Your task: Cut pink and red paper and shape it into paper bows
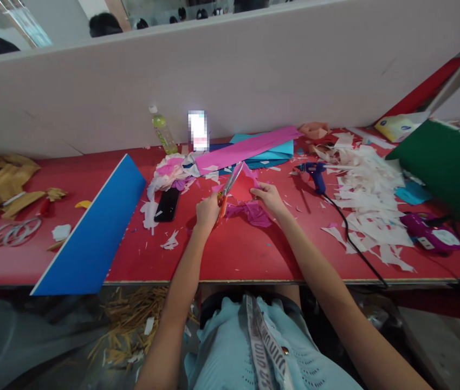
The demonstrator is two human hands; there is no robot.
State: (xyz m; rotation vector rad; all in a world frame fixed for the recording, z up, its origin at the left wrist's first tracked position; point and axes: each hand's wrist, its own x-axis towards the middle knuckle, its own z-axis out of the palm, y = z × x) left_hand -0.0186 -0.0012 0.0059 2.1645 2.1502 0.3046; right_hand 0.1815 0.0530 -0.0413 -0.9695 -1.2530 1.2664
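My left hand [207, 210] is closed round the orange handles of a pair of scissors [228, 188], whose blades point up and away and sit against a red paper piece [241, 188]. My right hand [267, 196] pinches the right edge of that red paper, holding it just above the red table [238, 249]. Crumpled magenta paper [254, 213] lies under and beside the right hand.
A black phone [167, 204] lies left of the scissors. A blue board [96, 227] overhangs the front edge. A blue glue gun [315, 173] with a black cord, white paper scraps [365, 189], a purple tool [431, 234], pink and teal sheets [250, 149] and a bottle [163, 131] lie around.
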